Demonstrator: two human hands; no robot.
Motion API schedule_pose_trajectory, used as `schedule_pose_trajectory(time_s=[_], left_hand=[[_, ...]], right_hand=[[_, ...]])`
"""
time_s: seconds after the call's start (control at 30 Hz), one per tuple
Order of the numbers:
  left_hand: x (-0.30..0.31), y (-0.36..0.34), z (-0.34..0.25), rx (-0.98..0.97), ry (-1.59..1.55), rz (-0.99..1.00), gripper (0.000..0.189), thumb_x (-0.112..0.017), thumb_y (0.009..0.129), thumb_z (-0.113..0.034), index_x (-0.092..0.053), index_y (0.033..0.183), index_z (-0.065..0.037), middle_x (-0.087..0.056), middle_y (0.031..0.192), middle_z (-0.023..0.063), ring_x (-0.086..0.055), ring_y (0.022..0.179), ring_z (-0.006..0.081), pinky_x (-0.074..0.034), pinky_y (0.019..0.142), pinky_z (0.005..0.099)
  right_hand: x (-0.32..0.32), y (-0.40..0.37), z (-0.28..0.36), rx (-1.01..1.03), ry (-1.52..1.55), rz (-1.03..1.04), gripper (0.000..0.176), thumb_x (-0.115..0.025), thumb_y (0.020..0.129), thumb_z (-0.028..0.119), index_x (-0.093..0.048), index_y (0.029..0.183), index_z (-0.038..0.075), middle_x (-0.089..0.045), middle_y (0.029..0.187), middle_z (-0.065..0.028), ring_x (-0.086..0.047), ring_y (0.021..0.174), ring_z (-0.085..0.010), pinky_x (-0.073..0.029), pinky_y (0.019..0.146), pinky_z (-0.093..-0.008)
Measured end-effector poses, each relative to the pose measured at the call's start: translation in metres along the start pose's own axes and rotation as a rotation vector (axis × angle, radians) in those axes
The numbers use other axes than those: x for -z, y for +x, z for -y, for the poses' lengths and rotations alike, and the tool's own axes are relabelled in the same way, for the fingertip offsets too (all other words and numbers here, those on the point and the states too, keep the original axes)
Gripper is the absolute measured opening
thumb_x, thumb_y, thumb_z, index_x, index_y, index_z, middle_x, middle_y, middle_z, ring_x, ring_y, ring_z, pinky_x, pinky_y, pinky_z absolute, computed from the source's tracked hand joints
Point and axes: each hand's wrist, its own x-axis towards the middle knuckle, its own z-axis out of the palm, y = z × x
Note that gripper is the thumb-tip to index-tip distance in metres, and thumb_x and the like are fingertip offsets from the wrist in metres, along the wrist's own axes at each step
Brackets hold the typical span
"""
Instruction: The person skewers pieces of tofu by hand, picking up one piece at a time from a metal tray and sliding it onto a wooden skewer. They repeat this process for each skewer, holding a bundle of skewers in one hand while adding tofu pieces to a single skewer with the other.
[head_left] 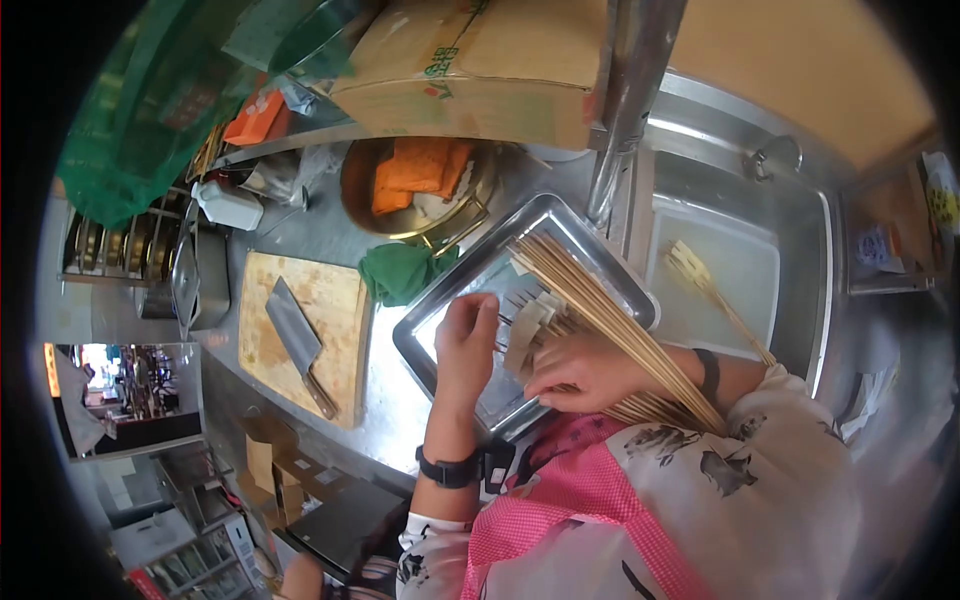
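Over the steel tray [545, 212] both hands are close together. My left hand [466, 325] has its fingers closed in a pinch at the tray's left part; what it holds, if anything, is too small to name. My right hand [580, 370] is wrapped round a bundle of wooden skewers [640, 405] with pale food pieces [530, 325] at their tips. More long skewers [600, 310] lie slantwise across the tray and over my right forearm. Some dark thin tips show between the hands.
A cleaver [295, 328] lies on the wooden board [255, 375] at left, beside a green cloth [400, 272]. Behind is a brass-coloured pot [365, 215] with orange cloths [420, 167]. The sink [720, 230] at right holds skewers [710, 285]. A cardboard box [470, 90] stands above.
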Motion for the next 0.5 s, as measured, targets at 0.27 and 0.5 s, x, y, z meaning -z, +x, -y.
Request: schedule_pose_trajectory(time_s=[0.27,0.5], left_hand=[[-0.035,0.028,-0.014,0.216,-0.490,0.253,0.011,-0.054,0.090,-0.015,-0.055,0.092,-0.004,-0.057,0.081,0.0056,-0.056,0.069,0.0137,-0.047,0.064,0.0256],[0.011,-0.011,-0.037,-0.088,-0.599,0.228,0.007,-0.053,0.087,-0.010,-0.051,0.085,-0.003,-0.051,0.071,0.0047,-0.051,0.062,0.0143,-0.044,0.059,0.0261]], right_hand=[[-0.001,-0.005,-0.005,0.017,0.037,-0.037,0.013,-0.058,0.079,0.008,-0.063,0.090,0.002,-0.061,0.080,-0.0125,-0.058,0.079,-0.0294,-0.046,0.072,-0.0382],[0.006,-0.005,0.001,-0.280,0.331,-0.040,0.025,-0.045,0.092,0.015,-0.056,0.109,0.000,-0.060,0.082,-0.0106,-0.059,0.081,-0.0218,-0.046,0.076,-0.0336]])
